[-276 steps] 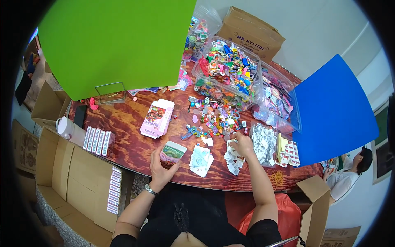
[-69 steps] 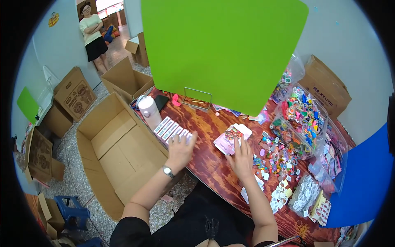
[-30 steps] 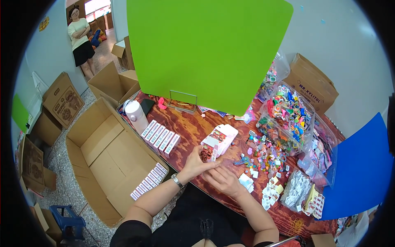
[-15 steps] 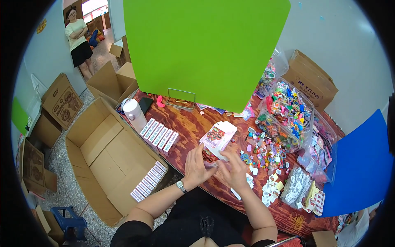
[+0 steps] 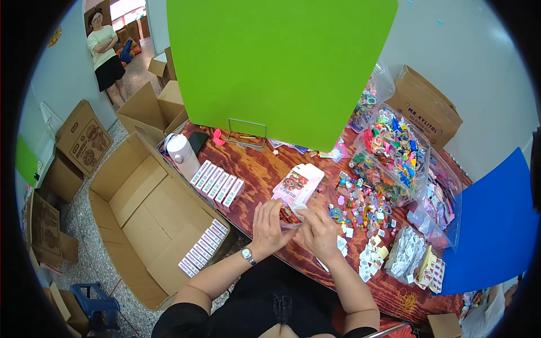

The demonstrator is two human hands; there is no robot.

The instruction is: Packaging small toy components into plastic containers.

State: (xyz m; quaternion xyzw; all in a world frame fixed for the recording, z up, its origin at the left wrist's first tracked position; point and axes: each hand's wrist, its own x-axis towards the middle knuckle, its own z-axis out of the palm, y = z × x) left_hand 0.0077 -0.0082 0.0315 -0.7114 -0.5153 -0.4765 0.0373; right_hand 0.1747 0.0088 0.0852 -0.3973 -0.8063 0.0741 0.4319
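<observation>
Both my hands are closed on a small clear plastic bag (image 5: 289,218) with red and brown printed contents, held low over the near part of the table. My left hand (image 5: 269,230), with a watch at its wrist, grips the bag's left side. At its upper right, my right hand (image 5: 319,231) pinches a whitish flap of the film between thumb and fingers. Just beyond the bag lie flattened-looking pink and white printed cartons (image 5: 294,186). Small white cards (image 5: 372,259) and loose colourful trinkets (image 5: 366,205) are spread to the right of my right hand.
A row of small boxes (image 5: 217,183) and a white bottle (image 5: 183,155) stand at the table's left. More small boxes sit in a large carton (image 5: 121,236) beside it. Bins of trinkets (image 5: 394,149) fill the right. A green panel (image 5: 282,67) rises behind; a person (image 5: 106,50) stands far left.
My right fingers have shifted slightly, and a whitish flap of the bag now shows raised between them. My left hand stays at the bag. The view has moved a little.
</observation>
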